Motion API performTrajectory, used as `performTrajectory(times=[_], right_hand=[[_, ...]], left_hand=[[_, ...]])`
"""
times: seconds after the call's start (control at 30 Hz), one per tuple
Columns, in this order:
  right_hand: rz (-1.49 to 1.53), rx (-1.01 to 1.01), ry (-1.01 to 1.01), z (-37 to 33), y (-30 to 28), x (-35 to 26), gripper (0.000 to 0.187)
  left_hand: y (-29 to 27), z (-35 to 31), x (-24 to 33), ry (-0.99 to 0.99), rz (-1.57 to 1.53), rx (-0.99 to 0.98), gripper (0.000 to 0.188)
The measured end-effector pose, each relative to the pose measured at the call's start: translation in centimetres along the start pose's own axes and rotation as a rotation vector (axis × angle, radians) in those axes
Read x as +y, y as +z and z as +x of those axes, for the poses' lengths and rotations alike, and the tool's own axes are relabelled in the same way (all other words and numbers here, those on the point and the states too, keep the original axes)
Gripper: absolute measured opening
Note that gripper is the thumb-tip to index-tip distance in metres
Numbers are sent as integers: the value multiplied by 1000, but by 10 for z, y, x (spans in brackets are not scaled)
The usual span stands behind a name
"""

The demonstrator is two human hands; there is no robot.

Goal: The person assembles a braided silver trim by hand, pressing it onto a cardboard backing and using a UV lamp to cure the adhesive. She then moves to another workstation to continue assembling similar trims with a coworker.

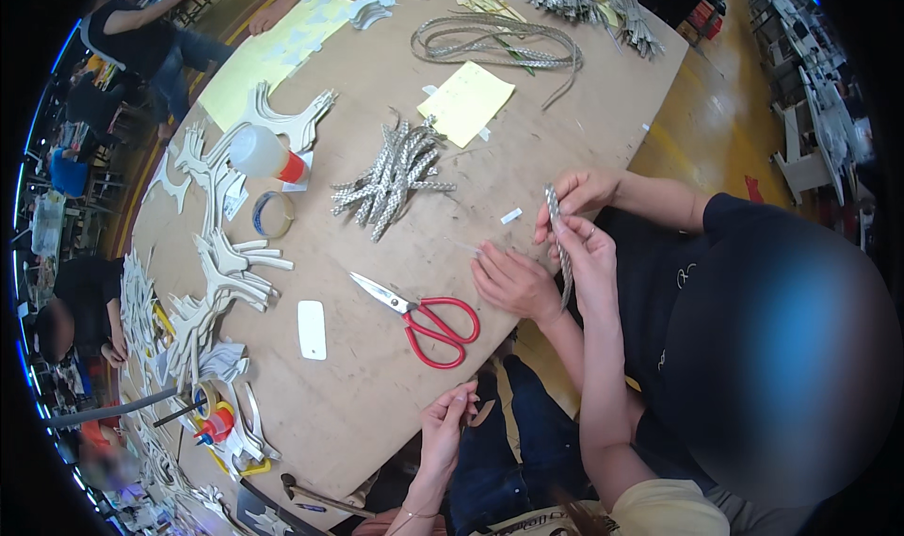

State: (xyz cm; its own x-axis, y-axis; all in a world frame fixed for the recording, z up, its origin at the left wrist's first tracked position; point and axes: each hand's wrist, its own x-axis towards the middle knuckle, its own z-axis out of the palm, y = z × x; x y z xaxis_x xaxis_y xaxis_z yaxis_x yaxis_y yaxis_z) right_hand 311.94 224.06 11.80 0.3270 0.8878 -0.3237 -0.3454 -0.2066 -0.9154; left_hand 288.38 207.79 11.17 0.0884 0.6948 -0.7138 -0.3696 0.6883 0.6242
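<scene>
My right hand (586, 254), with a ring on one finger, pinches a short silver braided strap (565, 268) above the table's right edge. The upper end of that strap is also gripped by one hand (586, 190) of a co-worker in black. The co-worker's other hand (513, 280) rests on the table just left of it. At the table's near edge, my left hand (447, 421) is closed on a small tan strip (481, 414), partly hidden by the fingers. Red-handled scissors (428, 324) lie beyond my left hand, blades pointing away to the left.
A pile of braided straps (395, 174) lies mid-table near a yellow paper (466, 103). At left are a tape roll (273, 214), a plastic bottle (259, 152), white card (311, 330) and cream cut pieces (226, 272). A hammer (325, 500) lies at the near edge.
</scene>
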Motion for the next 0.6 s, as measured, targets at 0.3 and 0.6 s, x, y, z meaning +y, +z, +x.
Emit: performTrajectory(times=[0.3,0.6], right_hand=[[80,122,9,24,-6,3,17],[-44,288,-199,12,5,13,22]], left_hand=[[13,1,-1,6,6,-40,26],[13,-2,-5,-46,16,-24,27]])
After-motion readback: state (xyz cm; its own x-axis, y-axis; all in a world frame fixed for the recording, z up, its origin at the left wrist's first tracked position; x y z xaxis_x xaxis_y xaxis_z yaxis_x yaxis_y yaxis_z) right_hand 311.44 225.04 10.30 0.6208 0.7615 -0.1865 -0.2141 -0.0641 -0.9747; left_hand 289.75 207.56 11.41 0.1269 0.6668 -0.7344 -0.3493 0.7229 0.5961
